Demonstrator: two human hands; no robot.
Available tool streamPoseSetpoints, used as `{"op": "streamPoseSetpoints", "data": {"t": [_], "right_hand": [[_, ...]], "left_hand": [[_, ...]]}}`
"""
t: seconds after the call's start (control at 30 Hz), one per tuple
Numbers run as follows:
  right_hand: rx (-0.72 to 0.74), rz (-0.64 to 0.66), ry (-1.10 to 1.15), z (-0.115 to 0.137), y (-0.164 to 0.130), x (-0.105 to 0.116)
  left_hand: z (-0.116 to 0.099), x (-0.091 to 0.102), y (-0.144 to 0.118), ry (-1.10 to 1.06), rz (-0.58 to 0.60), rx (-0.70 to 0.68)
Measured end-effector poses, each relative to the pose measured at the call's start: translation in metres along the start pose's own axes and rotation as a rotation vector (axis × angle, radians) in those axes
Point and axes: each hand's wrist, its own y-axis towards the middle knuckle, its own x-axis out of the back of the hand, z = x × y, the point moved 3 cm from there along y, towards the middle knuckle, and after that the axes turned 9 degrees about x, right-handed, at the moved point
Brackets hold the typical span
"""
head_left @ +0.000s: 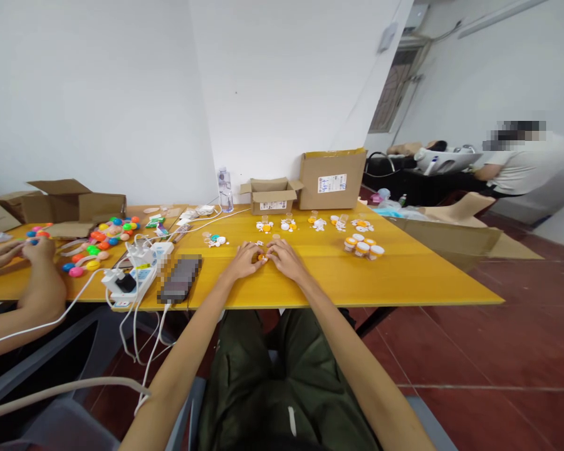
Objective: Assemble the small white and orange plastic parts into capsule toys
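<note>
Hands meet at the near middle of the yellow bench (404, 275). The left hand (244, 262) and the right hand (286, 258) close in from either side on a small orange-and-white piece (262, 256), which lies on the bench surface between them. The fingers of both hands are curled together around the piece, pinching it; the exact contact points are too small to make out.

Judged by its size, the piece is light, probably rigid plastic, and smooth enough to slip. A fingertip pinch at opposite edges looks the suitable hold; a wide grip would hide it.

Similar small parts (289, 223) lie in a row farther back, and a cluster of orange-lidded pots (363, 246) stands to the right. Two cardboard boxes (331, 178) sit at the far edge. To the left, a power strip (136, 270) with white cables and a dark phone (180, 279) rest on the bench. At the far left, another person's hands (23, 250) work beside brightly coloured balls (108, 235).
</note>
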Motion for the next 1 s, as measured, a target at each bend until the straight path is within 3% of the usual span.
{"op": "streamPoseSetpoints", "data": {"t": [0.5,0.8,1.0], "right_hand": [[0.020,0.073,0.041,-0.003,0.004,-0.003],[0.038,0.194,0.000,-0.005,0.019,0.001],[0.034,0.163,-0.003,-0.002,0.018,0.003]], "left_hand": [[0.003,-0.001,0.001,0.002,-0.015,0.032],[0.006,-0.001,0.003,0.003,-0.005,0.031],[0.004,0.000,0.003,0.008,-0.007,0.027]]}}
